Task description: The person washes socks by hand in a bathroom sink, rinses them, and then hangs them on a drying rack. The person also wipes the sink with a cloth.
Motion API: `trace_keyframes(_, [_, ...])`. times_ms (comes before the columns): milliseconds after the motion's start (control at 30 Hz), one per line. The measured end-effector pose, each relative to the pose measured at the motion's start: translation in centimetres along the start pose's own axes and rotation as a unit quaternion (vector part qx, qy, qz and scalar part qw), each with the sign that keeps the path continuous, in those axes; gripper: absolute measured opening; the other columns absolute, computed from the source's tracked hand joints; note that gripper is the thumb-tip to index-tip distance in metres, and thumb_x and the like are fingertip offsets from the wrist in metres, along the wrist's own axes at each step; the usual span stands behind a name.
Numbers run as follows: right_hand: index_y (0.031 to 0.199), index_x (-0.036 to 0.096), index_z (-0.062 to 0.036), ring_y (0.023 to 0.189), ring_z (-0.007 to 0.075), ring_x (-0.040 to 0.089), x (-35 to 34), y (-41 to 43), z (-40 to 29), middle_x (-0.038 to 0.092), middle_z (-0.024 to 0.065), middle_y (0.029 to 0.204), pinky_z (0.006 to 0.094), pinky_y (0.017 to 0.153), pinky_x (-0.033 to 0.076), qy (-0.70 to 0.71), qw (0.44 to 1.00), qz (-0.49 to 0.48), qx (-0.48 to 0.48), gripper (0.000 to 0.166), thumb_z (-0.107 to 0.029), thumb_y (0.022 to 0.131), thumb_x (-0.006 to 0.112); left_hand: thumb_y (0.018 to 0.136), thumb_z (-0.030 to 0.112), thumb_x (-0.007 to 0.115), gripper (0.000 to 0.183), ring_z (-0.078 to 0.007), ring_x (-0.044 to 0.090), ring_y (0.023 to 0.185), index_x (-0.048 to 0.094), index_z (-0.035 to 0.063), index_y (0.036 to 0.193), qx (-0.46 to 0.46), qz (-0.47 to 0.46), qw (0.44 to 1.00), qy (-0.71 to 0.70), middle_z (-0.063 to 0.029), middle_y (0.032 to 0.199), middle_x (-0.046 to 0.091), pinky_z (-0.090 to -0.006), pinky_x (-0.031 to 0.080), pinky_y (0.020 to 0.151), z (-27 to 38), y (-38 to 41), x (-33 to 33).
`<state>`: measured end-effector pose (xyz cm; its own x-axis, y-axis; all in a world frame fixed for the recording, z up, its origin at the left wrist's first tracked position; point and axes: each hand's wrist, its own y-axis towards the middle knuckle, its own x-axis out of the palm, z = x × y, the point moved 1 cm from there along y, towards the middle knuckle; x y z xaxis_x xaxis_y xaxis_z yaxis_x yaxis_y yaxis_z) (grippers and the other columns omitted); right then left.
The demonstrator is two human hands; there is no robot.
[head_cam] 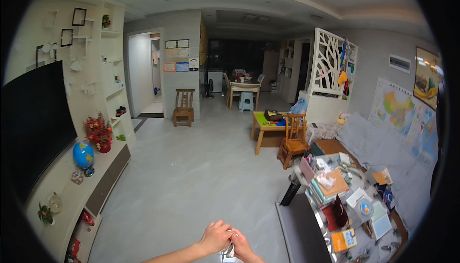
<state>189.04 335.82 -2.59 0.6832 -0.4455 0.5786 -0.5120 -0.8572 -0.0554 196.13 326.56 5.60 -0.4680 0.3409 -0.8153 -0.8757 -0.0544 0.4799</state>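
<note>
My left hand (pixel 216 237) and my right hand (pixel 243 245) meet at the bottom middle of the view, above the grey tiled floor (pixel 190 184). Between them is a small, whitish, shiny bundle (pixel 230 251), gripped by the fingers of both. Its lower part hangs below the fingers; what it is I cannot tell. The fingers cover its upper part.
On the right, a cluttered table (pixel 320 223) bears books and papers beside a dark flat platform (pixel 302 223). A wooden chair (pixel 295 144) stands by a low table (pixel 269 128). At left, a TV cabinet (pixel 107 176) holds a globe (pixel 83 154) and red potted plant (pixel 99 133).
</note>
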Motion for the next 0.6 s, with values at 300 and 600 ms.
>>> trace_keyframes(300, [0.088,0.055,-0.0033,0.054,0.0079,0.048,-5.3,22.9,-7.2,0.054,0.0047,0.076,0.0214,0.046,0.04,-0.199,0.978,0.057,0.039,0.019,-0.02,0.083,0.047,0.069,0.004,0.059,0.069,-0.022,0.039,0.109,0.021,0.0098,0.126,-0.153,-0.191,0.759,-0.604,-0.0143,0.122,0.033,-0.0344,0.037,0.084,-21.3,17.1,5.9])
trace_keyframes(600, [0.085,0.049,-0.0053,0.044,0.0107,0.042,-9.2,52.4,-15.8,0.048,0.006,0.058,0.0239,0.038,0.036,0.047,0.997,0.062,-0.012,0.017,-0.022,0.082,0.051,0.074,0.055,0.046,0.065,-0.0302,0.051,0.092,0.042,0.0044,0.113,-0.236,-0.211,0.322,-0.892,-0.0201,0.108,0.047,-0.0414,0.037,0.086,-38.3,33.8,11.5])
